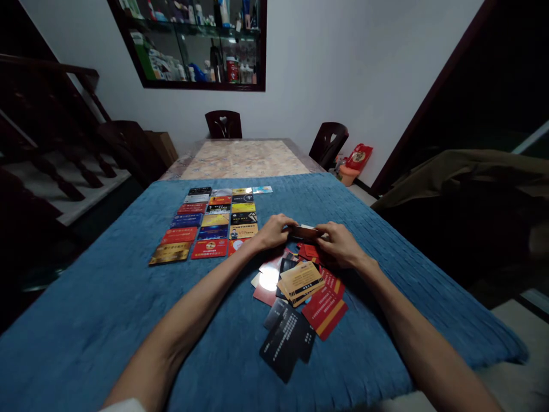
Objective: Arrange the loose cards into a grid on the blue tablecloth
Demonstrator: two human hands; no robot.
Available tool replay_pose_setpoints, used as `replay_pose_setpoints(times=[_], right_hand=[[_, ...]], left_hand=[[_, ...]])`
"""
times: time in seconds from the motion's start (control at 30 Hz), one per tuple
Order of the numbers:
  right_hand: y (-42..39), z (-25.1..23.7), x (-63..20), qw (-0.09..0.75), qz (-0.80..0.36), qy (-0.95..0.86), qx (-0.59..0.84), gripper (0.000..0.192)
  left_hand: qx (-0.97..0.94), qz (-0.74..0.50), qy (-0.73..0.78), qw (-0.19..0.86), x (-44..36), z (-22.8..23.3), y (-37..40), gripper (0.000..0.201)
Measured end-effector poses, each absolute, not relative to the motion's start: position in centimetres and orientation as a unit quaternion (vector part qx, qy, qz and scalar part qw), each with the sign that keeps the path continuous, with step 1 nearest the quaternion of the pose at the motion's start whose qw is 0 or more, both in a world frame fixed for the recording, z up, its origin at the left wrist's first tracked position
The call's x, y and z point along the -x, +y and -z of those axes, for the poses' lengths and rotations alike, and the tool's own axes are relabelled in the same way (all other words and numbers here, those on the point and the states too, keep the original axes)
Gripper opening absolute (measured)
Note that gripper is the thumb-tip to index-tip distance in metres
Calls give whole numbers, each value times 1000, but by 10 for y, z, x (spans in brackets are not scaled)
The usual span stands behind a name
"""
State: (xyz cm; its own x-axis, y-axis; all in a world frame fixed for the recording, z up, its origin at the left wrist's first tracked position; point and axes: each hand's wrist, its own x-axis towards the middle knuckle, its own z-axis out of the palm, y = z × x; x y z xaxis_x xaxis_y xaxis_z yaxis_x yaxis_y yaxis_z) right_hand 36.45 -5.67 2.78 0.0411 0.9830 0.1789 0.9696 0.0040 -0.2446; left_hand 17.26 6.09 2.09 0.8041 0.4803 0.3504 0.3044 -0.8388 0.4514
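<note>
A small stack of plastic cards [305, 232] is held on edge between my two hands, above the far end of a loose pile. My left hand [277, 230] grips its left end, and my right hand [339, 243] closes on its right end. Beneath and nearer to me lie scattered cards: tan cards [302, 279], red cards [328, 312] and black cards [285, 343], overlapping at odd angles. Left of my left hand, several cards lie face up in neat columns, among them a gold card [170, 252] and a blue card [213, 232]. A light-blue card [262, 190] lies at the far right of that layout.
A blue cloth [128, 303] covers the near part of the long table, with a patterned tabletop [244, 157] beyond. Dark chairs [223, 125] stand around it. A wall cabinet [201, 51] holds bottles and jars. Brown fabric [454, 171] drapes at the right.
</note>
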Motion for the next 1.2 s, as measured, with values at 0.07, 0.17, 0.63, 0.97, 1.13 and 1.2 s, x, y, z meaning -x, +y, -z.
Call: replay_pose_setpoints(times=[0.07, 0.17, 0.63, 0.97, 1.13, 1.2], right_hand=[[-56, -26, -366, 150, -22, -687, 710, 30], [-54, -23, -369, 149, -15, -682, 716, 29], [-52, -20, -369, 320, -83, -652, 683, 19], [-50, -14, -363, 345, -49, -675, 651, 14], [-51, -15, -358, 361, -52, -705, 608, 14], [-52, -15, -357, 380, -48, -702, 600, 19]], left_hand=[[-928, -227, 225, 189, -173, -21, 61, 36], [-927, -228, 232, 188, -174, -20, 61, 37], [-885, -241, 245, 313, -174, -21, 59, 25], [-786, -350, 218, 461, -181, -31, 55, 13], [-808, -377, 205, 404, -180, -37, 48, 11], [-823, -375, 196, 379, -179, -37, 46, 13]])
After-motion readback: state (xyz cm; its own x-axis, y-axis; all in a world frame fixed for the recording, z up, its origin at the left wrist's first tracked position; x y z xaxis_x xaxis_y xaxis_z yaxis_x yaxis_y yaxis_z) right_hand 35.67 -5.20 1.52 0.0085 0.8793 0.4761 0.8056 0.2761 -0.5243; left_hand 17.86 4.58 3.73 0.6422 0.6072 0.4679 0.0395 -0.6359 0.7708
